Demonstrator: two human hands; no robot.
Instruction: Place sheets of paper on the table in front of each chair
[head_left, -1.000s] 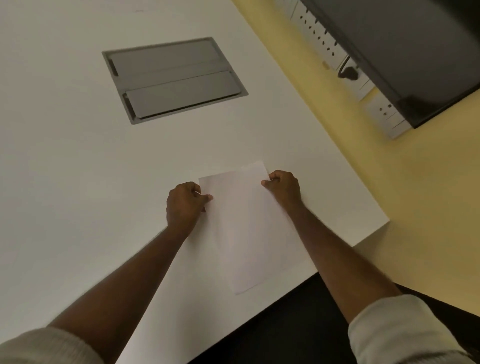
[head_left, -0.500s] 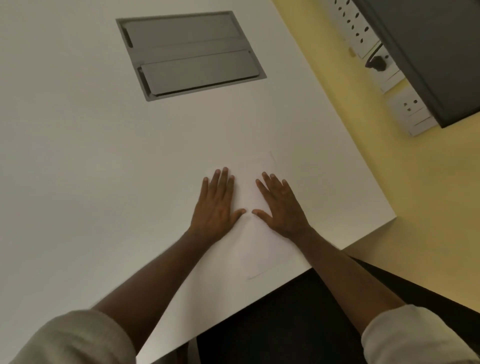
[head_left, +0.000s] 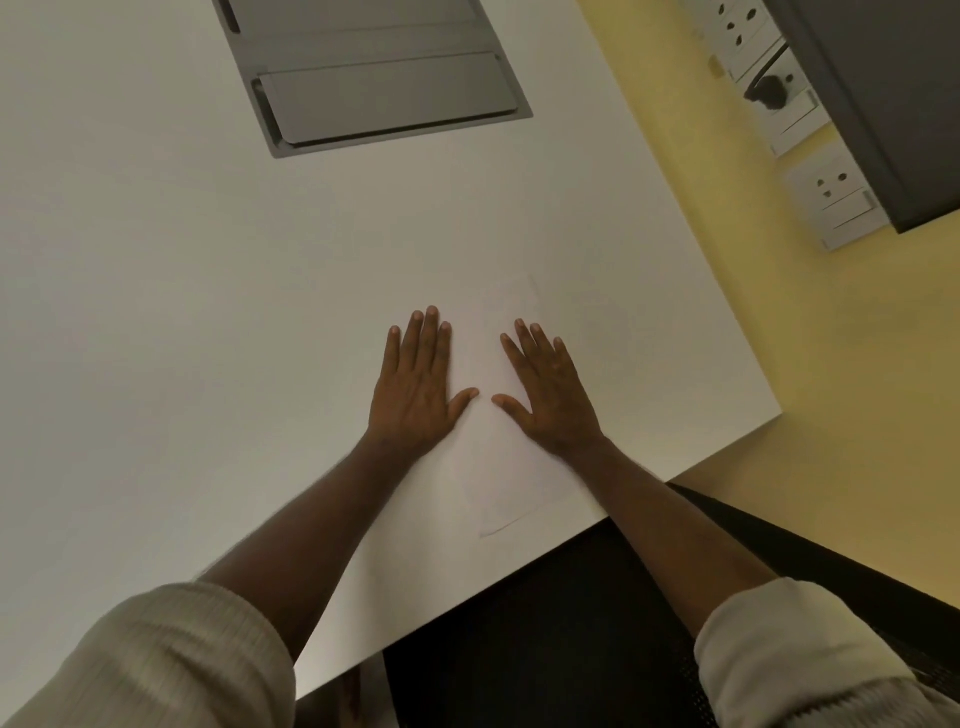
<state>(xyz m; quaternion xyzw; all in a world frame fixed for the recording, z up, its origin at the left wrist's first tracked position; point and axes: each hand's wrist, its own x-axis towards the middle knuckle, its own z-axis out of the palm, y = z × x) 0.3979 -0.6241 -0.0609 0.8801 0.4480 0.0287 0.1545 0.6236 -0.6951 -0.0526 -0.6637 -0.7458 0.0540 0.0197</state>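
Note:
A white sheet of paper (head_left: 498, 467) lies flat on the white table (head_left: 182, 312), close to the table's near edge and right corner. My left hand (head_left: 418, 384) rests palm down on the sheet's left side, fingers spread. My right hand (head_left: 550, 389) presses flat on its right side, fingers also apart. Neither hand grips anything. A black chair (head_left: 571, 623) sits just below the table edge, in front of the sheet. The paper is hard to tell from the table; only its faint edges show.
A grey recessed cable box with two lids (head_left: 374, 73) is set into the table farther back. To the right is a yellow wall with white power sockets (head_left: 831, 197) and a dark screen (head_left: 893, 78). The table corner (head_left: 774, 410) is at right.
A second ago both hands held the sheet by its top corners above the table. They let go and laid flat on it; the view shifted forward slightly since.

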